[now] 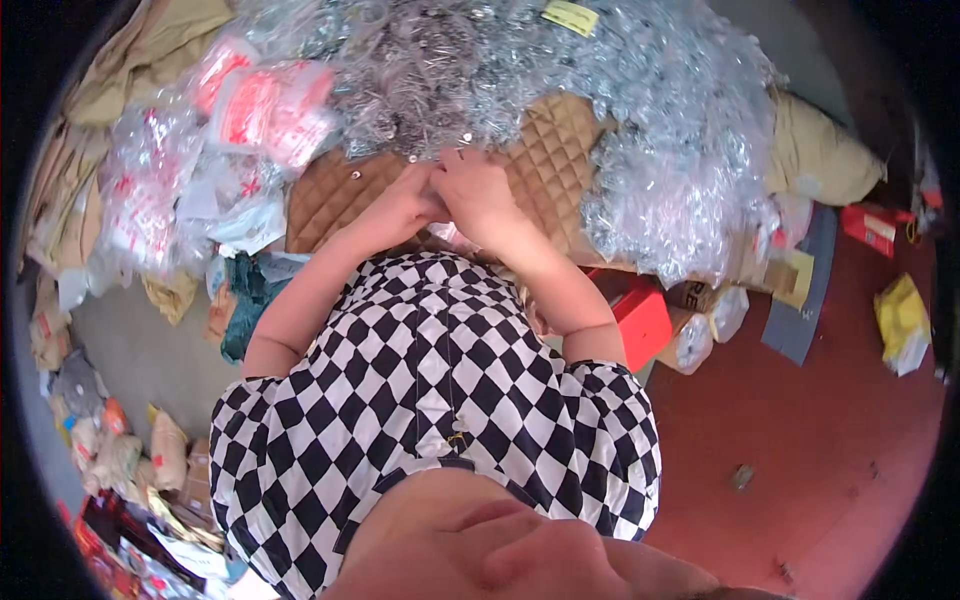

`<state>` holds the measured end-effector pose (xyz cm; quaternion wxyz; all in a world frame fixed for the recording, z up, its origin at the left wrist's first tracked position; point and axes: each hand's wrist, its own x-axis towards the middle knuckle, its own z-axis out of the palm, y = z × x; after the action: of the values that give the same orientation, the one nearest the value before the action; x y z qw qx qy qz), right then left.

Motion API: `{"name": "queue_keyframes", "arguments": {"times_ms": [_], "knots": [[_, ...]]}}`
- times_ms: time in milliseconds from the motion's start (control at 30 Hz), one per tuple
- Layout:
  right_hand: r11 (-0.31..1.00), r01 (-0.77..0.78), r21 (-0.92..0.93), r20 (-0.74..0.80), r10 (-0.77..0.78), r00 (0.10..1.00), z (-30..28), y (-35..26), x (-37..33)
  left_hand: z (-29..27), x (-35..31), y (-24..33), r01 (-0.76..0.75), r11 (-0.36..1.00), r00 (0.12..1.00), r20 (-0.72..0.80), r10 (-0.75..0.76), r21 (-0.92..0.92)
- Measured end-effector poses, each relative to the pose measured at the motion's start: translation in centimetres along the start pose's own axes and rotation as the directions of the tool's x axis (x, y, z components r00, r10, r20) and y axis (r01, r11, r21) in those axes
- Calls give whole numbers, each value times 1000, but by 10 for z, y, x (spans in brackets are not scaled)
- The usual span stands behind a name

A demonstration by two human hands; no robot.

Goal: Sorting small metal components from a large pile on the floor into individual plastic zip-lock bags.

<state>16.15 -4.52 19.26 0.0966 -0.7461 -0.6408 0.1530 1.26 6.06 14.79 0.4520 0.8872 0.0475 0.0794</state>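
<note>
My left hand (405, 205) and my right hand (472, 190) meet over a brown quilted mat (555, 140). The fingers of both are curled and pressed together, and whatever they pinch is hidden between them. Just beyond the fingertips rises a big heap of shiny clear plastic pieces (440, 75), greyish in the middle. A few small pale round bits (355, 175) lie on the mat and along the heap's near edge. Below my hands, close to my checked shirt, a bit of pinkish-white material (452, 236) shows.
Clear plastic bags with red print (270, 110) lie at the left of the heap. A yellow label (571, 16) sits on its far side. Right of my body stand a red box (640, 322) and cartons. A yellow bag (902, 322) lies on the red floor (780, 440); sacks (168, 450) crowd the lower left.
</note>
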Motion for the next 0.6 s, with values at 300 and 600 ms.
{"name": "queue_keyframes", "arguments": {"times_ms": [300,600], "knots": [[930,228,289,-159,-188,969,-44,25,-41,6,21,-1,-118,989,989,74,125,-89],[965,111,239,-317,-30,948,-9,63,-57,-11,58,1,-299,954,952,66,300,-28]]}}
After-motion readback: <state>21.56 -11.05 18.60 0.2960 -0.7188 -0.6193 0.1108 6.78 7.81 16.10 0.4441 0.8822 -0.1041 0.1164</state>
